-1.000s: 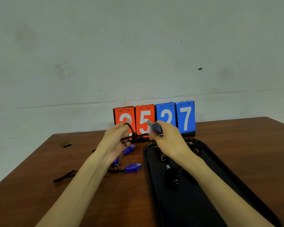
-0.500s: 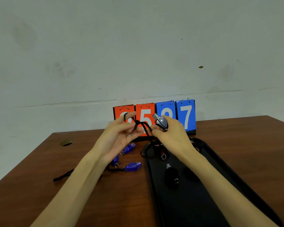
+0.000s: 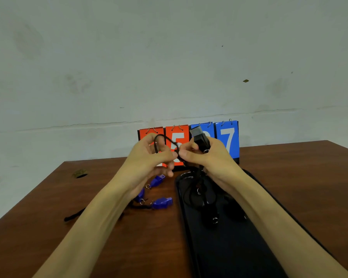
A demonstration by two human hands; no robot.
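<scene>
While both hands meet at the middle of the frame, a flip scoreboard stands just behind them against the wall. Its red and blue cards are partly covered, and only the 5 and the 7 read clearly. Below the left hand, blue whistles with split rings and black cords lie on the brown table. Below the right hand, a long black tray runs toward the lower right and holds more black whistles and cords.

The right hand's fingers curl round a black whistle raised above the tray's far end, its flat mouthpiece pointing up and left. Its black lanyard crosses to the left hand, which pinches it between thumb and fingers so that a loop stands up before the red cards. The rest hangs toward the tray.

Open tabletop stretches right of the tray and left of the blue whistles, out to the table's edges, with a small cable hole at the left.
</scene>
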